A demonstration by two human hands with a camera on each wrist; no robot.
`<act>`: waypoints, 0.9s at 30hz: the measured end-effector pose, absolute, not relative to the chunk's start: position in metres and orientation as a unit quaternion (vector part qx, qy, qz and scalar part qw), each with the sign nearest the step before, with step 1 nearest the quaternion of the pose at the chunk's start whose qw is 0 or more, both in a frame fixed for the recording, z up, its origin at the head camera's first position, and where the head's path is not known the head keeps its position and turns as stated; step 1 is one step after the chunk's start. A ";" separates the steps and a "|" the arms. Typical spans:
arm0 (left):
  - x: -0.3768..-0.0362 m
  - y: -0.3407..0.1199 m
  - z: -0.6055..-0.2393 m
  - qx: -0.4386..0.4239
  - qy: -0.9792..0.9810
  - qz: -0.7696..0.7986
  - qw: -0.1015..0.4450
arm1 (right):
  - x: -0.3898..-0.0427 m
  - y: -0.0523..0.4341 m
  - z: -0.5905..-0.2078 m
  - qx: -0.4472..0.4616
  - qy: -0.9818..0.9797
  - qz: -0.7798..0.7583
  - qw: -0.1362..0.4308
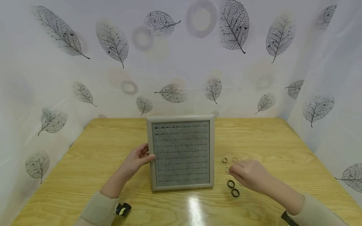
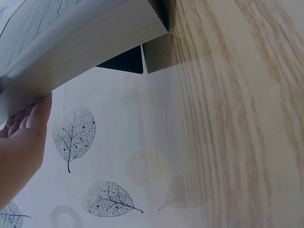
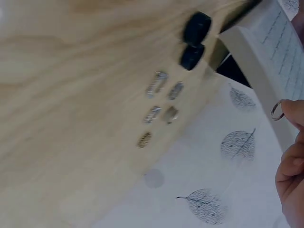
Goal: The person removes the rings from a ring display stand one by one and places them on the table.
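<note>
A ring display board (image 1: 181, 185) with a pale frame stands upright on the table, its grey insert (image 1: 182, 153) lined with rows of slots. My left hand (image 1: 135, 160) holds the frame's left edge, thumb on the front and fingers behind. To the right of the board, my right hand (image 1: 251, 175) is raised over the table. Its thumb and finger pinch a thin silver ring (image 3: 277, 110), seen best in the right wrist view. Below it lie two black rings (image 1: 235, 192) and several small metal rings (image 1: 224, 160), some partly hidden by the hand in the head view.
The wooden table (image 1: 282, 147) meets a leaf-printed curtain (image 1: 181, 62) at the back and on both sides. A dark support (image 2: 126, 61) shows behind the board. Near the left sleeve is a black wrist device (image 1: 123, 209).
</note>
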State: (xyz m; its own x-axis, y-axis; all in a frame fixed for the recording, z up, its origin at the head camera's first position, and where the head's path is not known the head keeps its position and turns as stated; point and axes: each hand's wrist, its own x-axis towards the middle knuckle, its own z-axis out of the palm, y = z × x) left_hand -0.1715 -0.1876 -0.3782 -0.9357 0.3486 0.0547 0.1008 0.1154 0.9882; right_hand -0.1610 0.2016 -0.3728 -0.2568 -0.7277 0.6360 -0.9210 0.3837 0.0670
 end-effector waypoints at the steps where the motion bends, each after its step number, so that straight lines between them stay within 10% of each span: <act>1: -0.172 -0.188 -0.378 0.151 0.741 0.648 0.096 | -0.159 0.206 -0.375 0.526 -0.784 0.159 0.289; 27: -0.173 -0.189 -0.377 0.154 0.746 0.639 0.103 | -0.143 0.253 -0.407 0.493 -0.855 0.158 0.003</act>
